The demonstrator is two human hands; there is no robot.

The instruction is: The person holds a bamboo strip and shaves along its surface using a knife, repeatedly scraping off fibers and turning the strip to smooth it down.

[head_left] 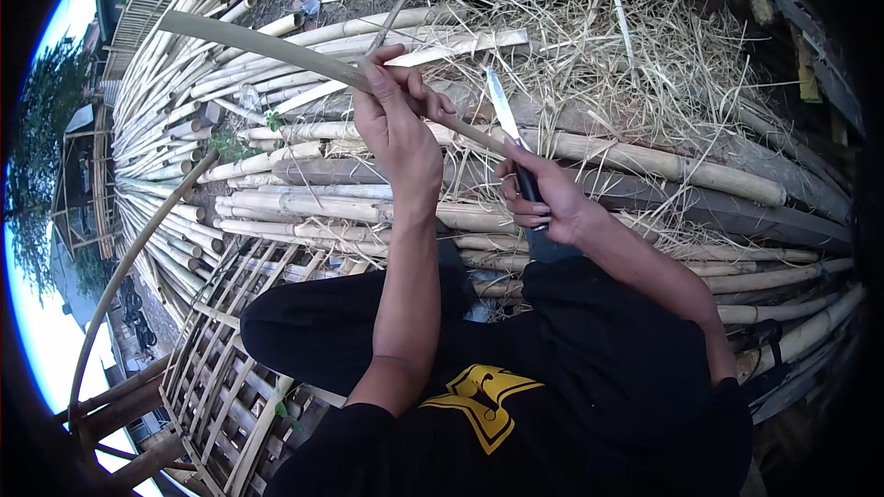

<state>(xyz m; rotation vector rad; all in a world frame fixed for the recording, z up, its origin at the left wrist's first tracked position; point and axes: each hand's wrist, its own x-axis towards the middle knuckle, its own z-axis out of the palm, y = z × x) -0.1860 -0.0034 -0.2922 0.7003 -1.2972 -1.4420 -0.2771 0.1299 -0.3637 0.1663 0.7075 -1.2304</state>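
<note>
My left hand (398, 124) is closed around a long bamboo strip (267, 44). The strip reaches out to the upper left, and its narrower end runs down to my right hand. A knife (500, 103) is gripped by its black handle in my right hand (548, 193), blade pointing up and away from me. The strip's end meets the right thumb beside the knife; whether blade and strip touch is hard to tell.
Bamboo poles (645, 158) lie side by side in front of me, with many more stacked at the left. Thin shavings (589, 46) are heaped beyond the knife. A woven bamboo lattice (216, 387) stands at lower left, near a curved pole (118, 281).
</note>
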